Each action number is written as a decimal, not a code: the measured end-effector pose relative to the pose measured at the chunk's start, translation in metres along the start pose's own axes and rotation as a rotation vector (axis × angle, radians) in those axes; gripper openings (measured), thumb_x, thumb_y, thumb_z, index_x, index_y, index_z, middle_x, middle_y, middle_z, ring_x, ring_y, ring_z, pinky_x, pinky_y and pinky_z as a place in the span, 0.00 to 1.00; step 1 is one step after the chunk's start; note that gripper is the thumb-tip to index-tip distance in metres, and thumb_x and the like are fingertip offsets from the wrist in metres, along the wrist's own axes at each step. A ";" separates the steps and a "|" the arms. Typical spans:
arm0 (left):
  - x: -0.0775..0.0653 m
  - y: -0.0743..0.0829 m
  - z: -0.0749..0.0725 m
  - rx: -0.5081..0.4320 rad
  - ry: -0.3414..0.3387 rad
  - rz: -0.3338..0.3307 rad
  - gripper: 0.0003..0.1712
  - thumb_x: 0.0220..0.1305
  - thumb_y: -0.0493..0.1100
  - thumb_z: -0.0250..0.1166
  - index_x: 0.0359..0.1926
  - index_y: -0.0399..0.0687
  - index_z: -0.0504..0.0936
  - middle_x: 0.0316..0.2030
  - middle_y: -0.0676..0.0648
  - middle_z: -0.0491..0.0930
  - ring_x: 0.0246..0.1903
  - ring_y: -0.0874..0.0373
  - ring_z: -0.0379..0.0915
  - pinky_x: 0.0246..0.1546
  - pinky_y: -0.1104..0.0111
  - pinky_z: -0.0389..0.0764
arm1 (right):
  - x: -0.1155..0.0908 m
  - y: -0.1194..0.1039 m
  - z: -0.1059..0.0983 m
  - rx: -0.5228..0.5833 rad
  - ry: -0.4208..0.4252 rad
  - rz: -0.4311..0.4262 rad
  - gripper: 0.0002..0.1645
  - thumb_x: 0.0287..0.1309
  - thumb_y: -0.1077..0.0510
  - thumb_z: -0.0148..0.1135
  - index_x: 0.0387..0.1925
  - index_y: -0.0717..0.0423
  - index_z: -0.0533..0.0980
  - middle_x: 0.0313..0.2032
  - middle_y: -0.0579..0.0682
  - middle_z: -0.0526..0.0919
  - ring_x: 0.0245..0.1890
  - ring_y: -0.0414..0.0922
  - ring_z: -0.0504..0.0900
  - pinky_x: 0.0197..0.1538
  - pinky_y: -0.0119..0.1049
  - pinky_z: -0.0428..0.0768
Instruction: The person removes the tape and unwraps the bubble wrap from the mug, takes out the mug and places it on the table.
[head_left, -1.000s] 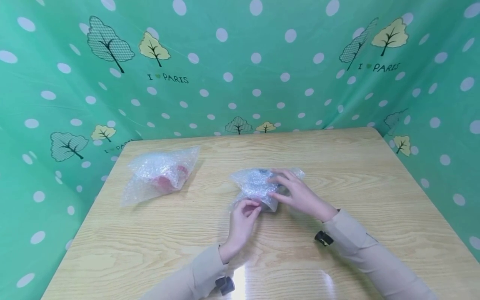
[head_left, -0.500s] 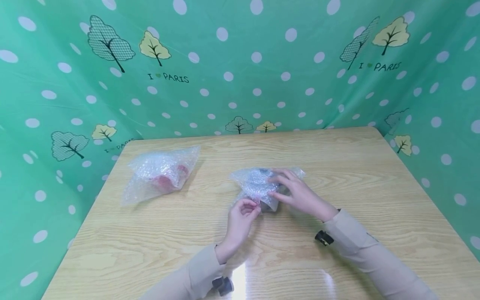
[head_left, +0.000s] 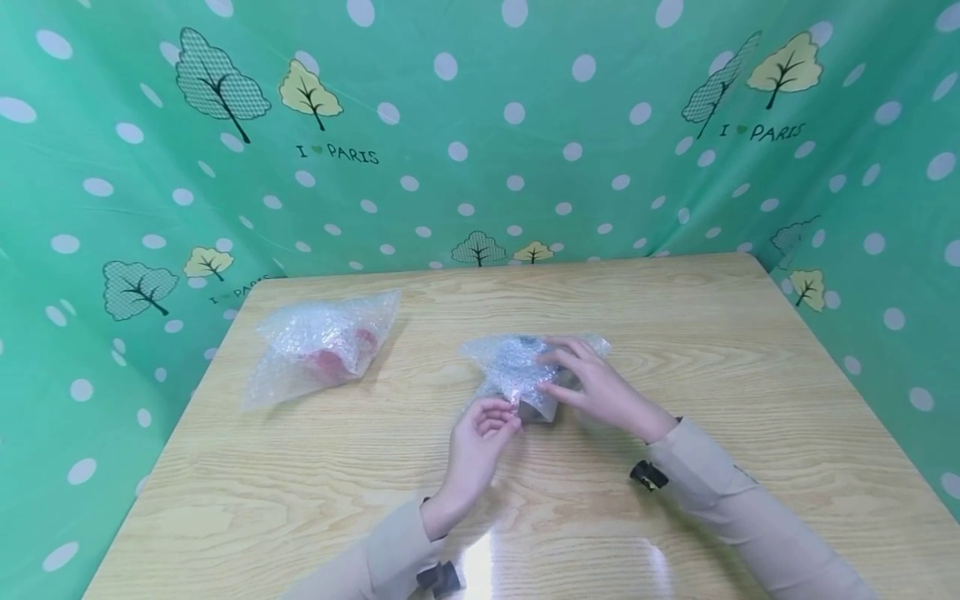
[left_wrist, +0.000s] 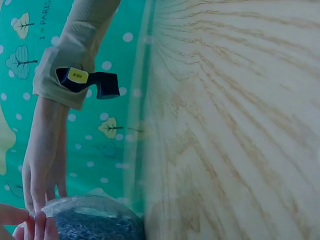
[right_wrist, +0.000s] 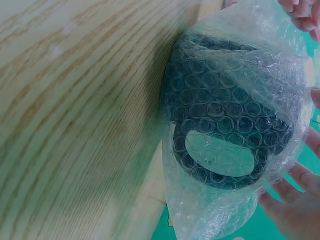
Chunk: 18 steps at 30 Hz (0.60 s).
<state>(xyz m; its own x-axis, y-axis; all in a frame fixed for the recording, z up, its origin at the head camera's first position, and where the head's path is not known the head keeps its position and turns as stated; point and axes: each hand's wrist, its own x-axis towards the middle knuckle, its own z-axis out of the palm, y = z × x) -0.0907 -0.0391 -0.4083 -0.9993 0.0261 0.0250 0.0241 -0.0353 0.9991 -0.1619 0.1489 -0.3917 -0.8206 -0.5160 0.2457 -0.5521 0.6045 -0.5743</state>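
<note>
A bubble-wrapped mug (head_left: 517,358) lies in the middle of the table. Through the plastic in the right wrist view, the mug (right_wrist: 220,107) looks dark, with a looped handle. My left hand (head_left: 477,442) pinches with thumb and fingertips at the near edge of the bubble wrap (head_left: 517,387); the left wrist view catches these fingertips at its lower left corner. What exactly sits between them is mostly hidden. My right hand (head_left: 600,396) rests with spread fingers on the right side of the bundle; its fingers (right_wrist: 300,175) show along the wrap in the right wrist view.
A second bubble-wrapped bundle (head_left: 322,342) with pink-red parts showing through lies at the table's back left. The wooden table (head_left: 675,333) meets a green dotted curtain (head_left: 517,150) behind and at both sides. Black camera mounts (head_left: 648,475) hang from the sleeves.
My left hand has drawn slightly left and toward me, its fingers still pinched at the wrap's edge. My right hand and both bundles have stayed in place.
</note>
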 end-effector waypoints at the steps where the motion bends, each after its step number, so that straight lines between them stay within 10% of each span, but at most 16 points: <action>1: 0.000 0.001 0.000 0.000 -0.002 0.011 0.15 0.51 0.29 0.61 0.41 0.28 0.71 0.36 0.34 0.75 0.34 0.58 0.74 0.40 0.73 0.78 | 0.000 0.000 0.000 0.002 0.000 0.001 0.24 0.53 0.47 0.58 0.50 0.53 0.71 0.61 0.54 0.61 0.47 0.49 0.71 0.46 0.42 0.77; 18: 0.002 0.015 -0.004 0.054 0.021 0.099 0.11 0.52 0.28 0.60 0.39 0.32 0.75 0.36 0.35 0.77 0.36 0.55 0.75 0.41 0.71 0.78 | 0.000 -0.001 0.000 0.058 -0.016 0.038 0.26 0.52 0.46 0.58 0.51 0.53 0.70 0.61 0.54 0.60 0.46 0.49 0.72 0.45 0.40 0.77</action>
<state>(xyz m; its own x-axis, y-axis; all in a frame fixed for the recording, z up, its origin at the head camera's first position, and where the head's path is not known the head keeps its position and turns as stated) -0.0921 -0.0432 -0.3938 -0.9924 0.0045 0.1233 0.1234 0.0174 0.9922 -0.1617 0.1481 -0.3911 -0.8383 -0.5029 0.2106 -0.5104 0.5879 -0.6276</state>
